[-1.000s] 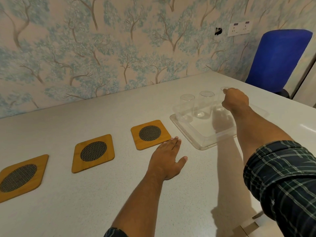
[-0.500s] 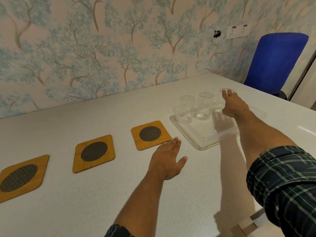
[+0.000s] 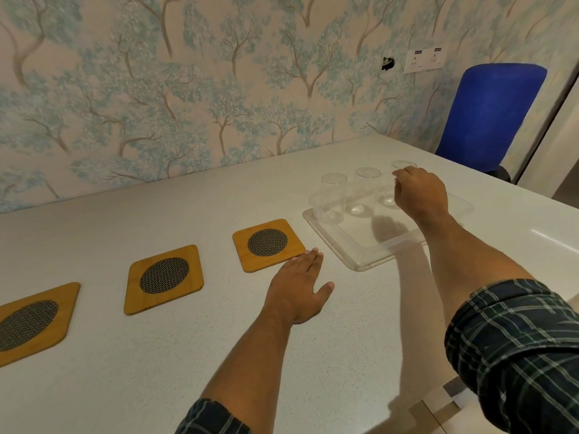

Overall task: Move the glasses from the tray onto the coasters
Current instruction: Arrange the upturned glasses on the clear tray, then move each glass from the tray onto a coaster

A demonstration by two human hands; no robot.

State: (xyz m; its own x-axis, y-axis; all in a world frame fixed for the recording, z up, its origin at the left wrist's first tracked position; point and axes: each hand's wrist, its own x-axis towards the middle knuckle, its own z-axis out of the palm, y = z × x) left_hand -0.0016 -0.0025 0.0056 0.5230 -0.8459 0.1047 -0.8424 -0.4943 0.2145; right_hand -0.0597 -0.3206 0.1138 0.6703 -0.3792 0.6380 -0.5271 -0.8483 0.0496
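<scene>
Three clear glasses stand in a row at the back of a clear plastic tray: the left glass, the middle glass and the right glass. My right hand reaches over the tray, and its fingers curl around the right glass, hiding most of it. The glass still stands in the tray. Three wooden coasters with dark mesh centres lie left of the tray: the near coaster, the middle coaster and the far-left coaster. My left hand rests flat on the table beside the near coaster, holding nothing.
The white table runs along a wallpapered wall. A blue chair stands beyond the table's far right corner. The table's front right edge lies under my right sleeve.
My right hand's fingers, stretched toward the right glass's rim half a second ago, have curled down around that glass. My left hand has stayed flat in place.
</scene>
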